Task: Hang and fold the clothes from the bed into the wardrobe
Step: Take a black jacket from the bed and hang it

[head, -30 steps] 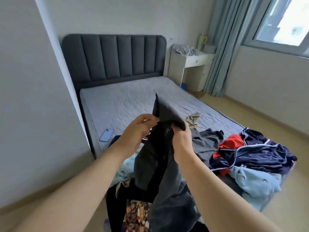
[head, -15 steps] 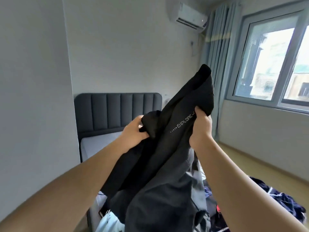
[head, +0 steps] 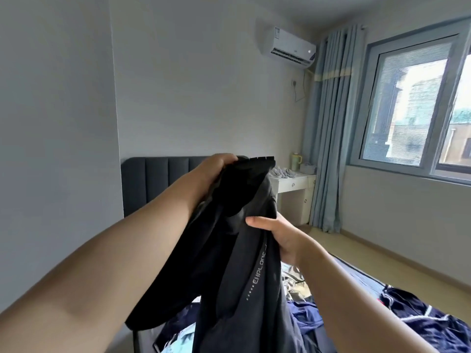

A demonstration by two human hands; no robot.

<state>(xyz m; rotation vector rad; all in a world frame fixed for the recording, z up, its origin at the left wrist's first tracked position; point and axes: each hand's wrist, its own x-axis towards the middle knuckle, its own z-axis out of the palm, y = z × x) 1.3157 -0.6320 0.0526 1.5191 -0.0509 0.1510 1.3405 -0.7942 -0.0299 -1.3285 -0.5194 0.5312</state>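
I hold a black garment point(head: 244, 276) with small pale lettering up in front of me, over the bed point(head: 356, 273). My left hand point(head: 216, 166) grips its top edge, at a ribbed band, level with the headboard point(head: 158, 182). My right hand point(head: 277, 235) is lower and to the right, its thumb pinching a fold of the same garment. The cloth hangs down between my forearms and hides the middle of the bed. Beneath it lies a pile of clothes, with a navy jacket point(head: 433, 324) with white piping at the lower right and pale blue cloth point(head: 175, 345) at the bottom. No wardrobe is in view.
A grey wall point(head: 51, 149) stands close on my left. A white bedside desk point(head: 295, 192) with a pale cup and crumpled cloth stands right of the headboard. Blue curtains point(head: 328, 123) and a window point(head: 418, 103) fill the right side. Wooden floor point(head: 369, 248) runs along the bed's right side.
My left hand rose and took the garment's ribbed top edge. My right hand dropped lower and regripped a fold. The view tilted up from the bed toward the wall and window.
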